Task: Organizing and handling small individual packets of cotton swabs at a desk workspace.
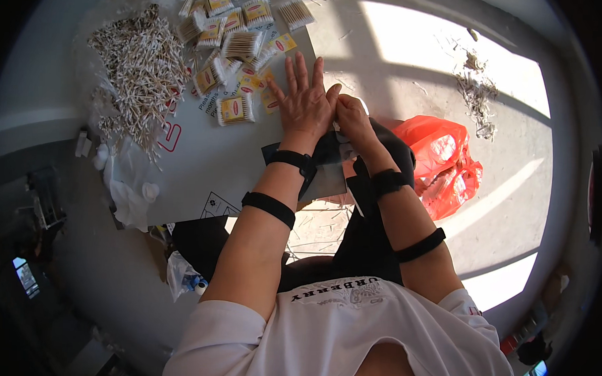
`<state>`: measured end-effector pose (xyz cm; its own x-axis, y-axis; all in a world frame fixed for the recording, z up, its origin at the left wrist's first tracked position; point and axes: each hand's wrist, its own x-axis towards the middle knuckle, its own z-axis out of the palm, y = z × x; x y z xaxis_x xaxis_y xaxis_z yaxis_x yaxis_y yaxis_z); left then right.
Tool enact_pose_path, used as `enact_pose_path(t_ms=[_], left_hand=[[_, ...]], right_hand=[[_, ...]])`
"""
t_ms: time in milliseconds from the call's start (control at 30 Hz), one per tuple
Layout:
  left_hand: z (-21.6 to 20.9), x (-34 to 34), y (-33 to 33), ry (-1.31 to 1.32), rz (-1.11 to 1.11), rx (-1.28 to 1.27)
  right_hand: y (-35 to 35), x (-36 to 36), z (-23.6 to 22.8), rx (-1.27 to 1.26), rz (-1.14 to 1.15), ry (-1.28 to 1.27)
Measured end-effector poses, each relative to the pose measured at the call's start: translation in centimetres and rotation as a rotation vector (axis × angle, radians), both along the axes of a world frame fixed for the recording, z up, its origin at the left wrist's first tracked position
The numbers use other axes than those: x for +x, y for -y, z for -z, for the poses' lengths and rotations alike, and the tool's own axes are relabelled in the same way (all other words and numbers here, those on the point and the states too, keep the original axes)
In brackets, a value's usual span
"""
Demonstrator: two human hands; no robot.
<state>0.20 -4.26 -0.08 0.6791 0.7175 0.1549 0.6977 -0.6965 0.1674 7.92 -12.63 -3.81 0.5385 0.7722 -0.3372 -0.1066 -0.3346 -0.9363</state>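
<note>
My left hand (302, 107) is spread open, back up, over the right edge of the grey printed board (208, 175). It appears to hold nothing. Close against its thumb side is my right hand (354, 120), fingers curled together; whatever they grip, if anything, is hidden. Left of my left hand lies a small clear pack of cotton swabs (235, 111) with a yellow label. Several more swab packs (232, 20) are heaped beyond it, and loose yellow label cards (253, 81) lie among them. A large pile of loose cotton swabs (143, 70) rests on clear plastic at the far left.
To the right of my right arm, a red plastic bag (441, 163) sits on the sunlit floor. Scraps (476, 95) are strewn farther right. White plastic film (131, 195) hangs at the board's left edge. Black bands (268, 209) wrap both my forearms.
</note>
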Motion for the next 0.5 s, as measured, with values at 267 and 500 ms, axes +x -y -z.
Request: enact_pose_path(t_ms=[267,500], left_hand=[[0.8,-0.5,-1.5,0.222,0.058,-0.14],[0.8,-0.2,-1.3,0.3,-0.022,-0.241]], right_hand=[[-1.2,0.2,-1.6,-0.12,-0.016,0.272],[-1.7,-1.7,-2.3,-0.263,0.042,0.637]])
